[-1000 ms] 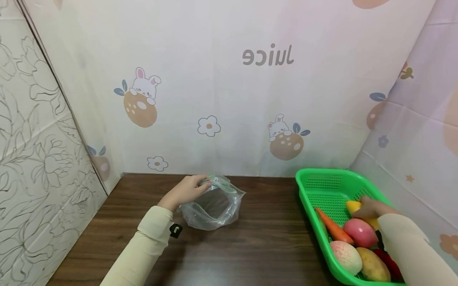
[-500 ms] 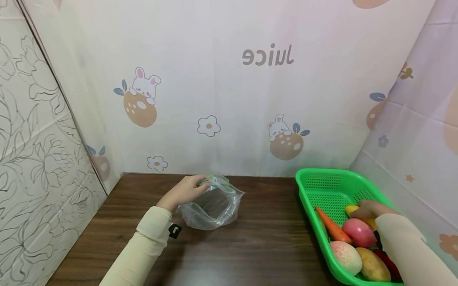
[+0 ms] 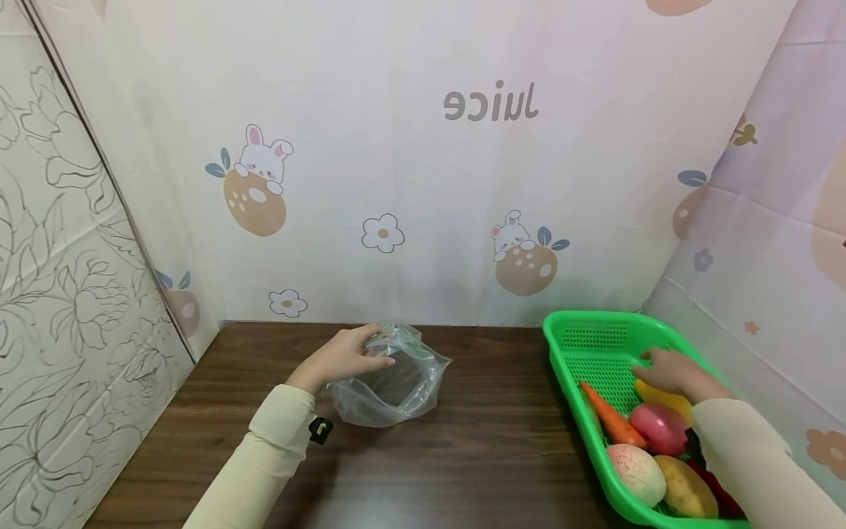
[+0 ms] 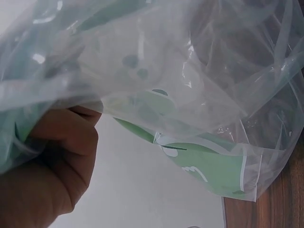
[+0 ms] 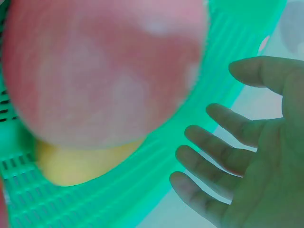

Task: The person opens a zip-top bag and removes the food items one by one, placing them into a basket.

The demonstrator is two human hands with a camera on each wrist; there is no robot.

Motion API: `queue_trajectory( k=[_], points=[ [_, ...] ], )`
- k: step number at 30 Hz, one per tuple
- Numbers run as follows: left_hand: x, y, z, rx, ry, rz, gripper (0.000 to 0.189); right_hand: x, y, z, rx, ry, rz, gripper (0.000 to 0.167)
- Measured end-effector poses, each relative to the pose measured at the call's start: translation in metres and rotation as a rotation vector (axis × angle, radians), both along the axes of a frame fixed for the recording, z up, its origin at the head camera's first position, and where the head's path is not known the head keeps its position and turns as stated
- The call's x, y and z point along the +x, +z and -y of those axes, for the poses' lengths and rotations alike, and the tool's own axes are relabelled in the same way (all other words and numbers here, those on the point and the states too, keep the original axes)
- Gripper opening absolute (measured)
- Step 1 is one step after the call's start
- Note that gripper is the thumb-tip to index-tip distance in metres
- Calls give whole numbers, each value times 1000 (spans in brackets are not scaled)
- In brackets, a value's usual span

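My left hand (image 3: 344, 358) grips the rim of a clear plastic zip bag (image 3: 390, 397) with green print, whose mouth gapes upward; in the left wrist view the plastic (image 4: 213, 95) covers part of the curled fingers (image 4: 71, 137). At the right, my right hand (image 3: 674, 371) hovers over a green basket (image 3: 562, 360), its fingers spread and holding nothing. Just below it lies a smooth yellow fruit (image 3: 664, 400), partly hidden by the hand. A pink, rounded fruit (image 3: 659, 428) sits beside it and looms large in the right wrist view.
Also in the basket are a carrot (image 3: 611, 415), a pale pink-speckled peach (image 3: 636, 472), a potato (image 3: 686, 488) and a red item (image 3: 717, 488) partly under the sleeve. The brown wooden table (image 3: 489, 441) meets a printed curtain (image 3: 423, 184) behind.
My right hand has let go of the yellow fruit and lifted slightly, its fingers opening. My left thumb has moved away from the other fingers across the bag's mouth. The bag stays in place.
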State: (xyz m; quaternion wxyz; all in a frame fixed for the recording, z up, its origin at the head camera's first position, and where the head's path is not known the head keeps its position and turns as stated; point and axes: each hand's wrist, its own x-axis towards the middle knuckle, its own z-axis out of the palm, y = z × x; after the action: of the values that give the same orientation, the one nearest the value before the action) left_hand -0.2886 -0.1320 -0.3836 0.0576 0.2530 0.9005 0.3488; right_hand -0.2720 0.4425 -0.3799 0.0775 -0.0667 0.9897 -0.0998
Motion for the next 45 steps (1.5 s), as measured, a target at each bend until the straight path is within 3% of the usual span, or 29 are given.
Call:
queue_trajectory(
  k=[8,26,36,45],
  points=[
    [-2,-3,1,37,-20,-39,49,6,14,36,9,42,-149,51],
    [-2,-6,3,45,22,-97,33,12,25,98,-21,97,-252,50],
    [0,-4,15,3,56,-94,33,13,26,139,-81,133,-238,49],
    [4,-6,38,1,97,-110,35,7,20,172,-119,168,-229,45]
  ],
)
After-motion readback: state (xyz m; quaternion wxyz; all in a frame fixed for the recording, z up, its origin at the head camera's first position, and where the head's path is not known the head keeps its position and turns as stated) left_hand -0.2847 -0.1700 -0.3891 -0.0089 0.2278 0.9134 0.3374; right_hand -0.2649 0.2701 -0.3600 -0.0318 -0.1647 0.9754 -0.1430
